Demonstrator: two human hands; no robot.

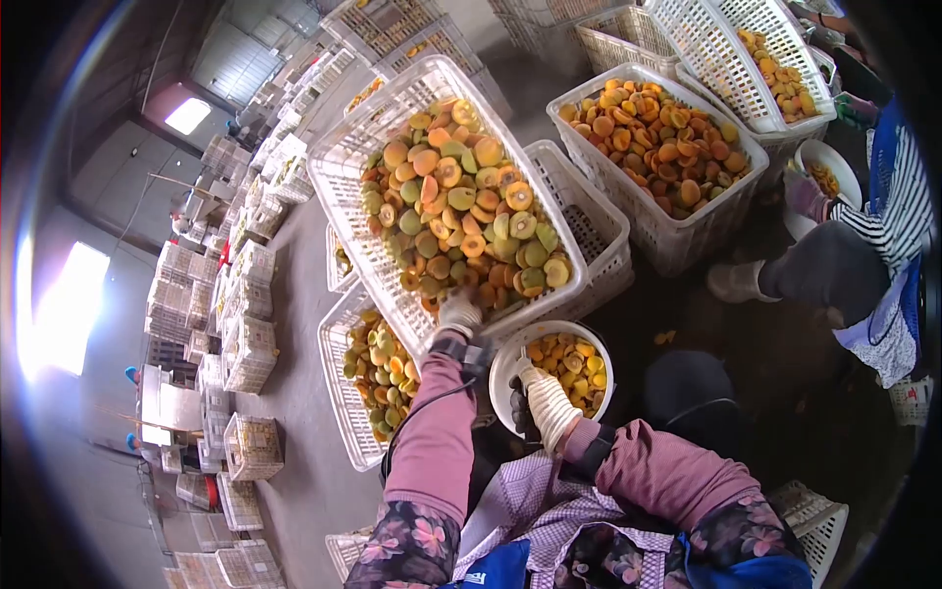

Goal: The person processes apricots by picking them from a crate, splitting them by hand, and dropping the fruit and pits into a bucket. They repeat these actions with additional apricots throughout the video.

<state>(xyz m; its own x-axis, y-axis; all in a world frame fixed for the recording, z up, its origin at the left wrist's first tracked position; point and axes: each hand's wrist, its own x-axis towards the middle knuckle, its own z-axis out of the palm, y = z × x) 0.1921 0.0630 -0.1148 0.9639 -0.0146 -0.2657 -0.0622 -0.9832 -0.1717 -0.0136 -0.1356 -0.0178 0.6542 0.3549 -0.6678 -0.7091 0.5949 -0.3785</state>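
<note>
As the left hand (459, 314) is dipped into the fruit (461, 211) in the white crate (397, 108), the right hand (549, 401) is held apart at the white bucket (503, 368); what either grips cannot be told.

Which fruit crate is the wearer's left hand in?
The large central white crate: the gloved left hand is among its fruit. Only it has one of the wearer's hands inside; the right hand is at the round bucket.
</note>
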